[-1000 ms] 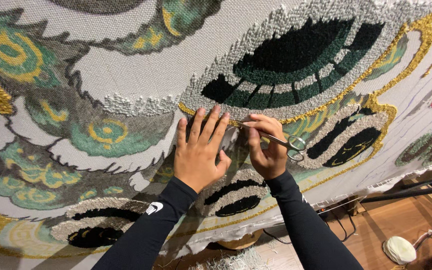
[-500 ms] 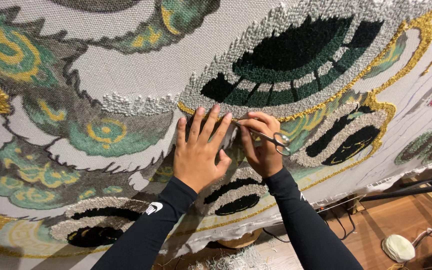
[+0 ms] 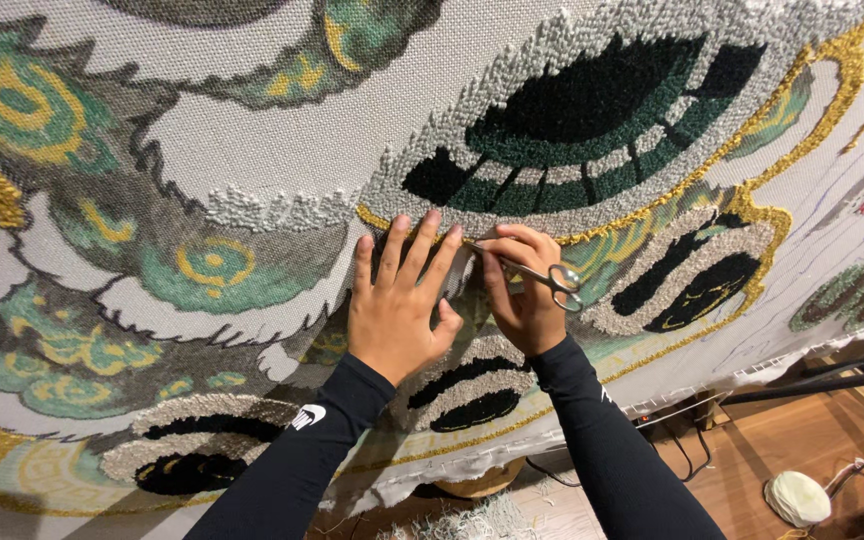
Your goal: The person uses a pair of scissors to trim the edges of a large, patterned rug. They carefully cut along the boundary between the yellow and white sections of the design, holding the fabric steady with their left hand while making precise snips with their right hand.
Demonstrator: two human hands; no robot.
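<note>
Your left hand lay flat and open on a large tufted rug stretched upright in front of you, fingers spread and pointing up, holding nothing; it pressed the pile just below a gold line that edged a black and dark green shape. Your right hand sat just beside it, touching at the fingertips, and was closed around small metal scissors; the loops pointed right, and the blades ran left toward your left fingertips. I could not tell whether the blades were parted; the tips were hidden against the pile.

Both arms wore black sleeves. Below the rug's lower edge you could see a wooden floor, a ball of pale yarn, loose cords and a heap of clippings.

The risks, as I judged them: the blade tips lay very near your left fingers, so a slip or a hurried snip could nick them; cutting too deep could gouge the pile or catch the backing cloth; the gold line was close enough to be clipped by mistake if the scissors drifted upward.
</note>
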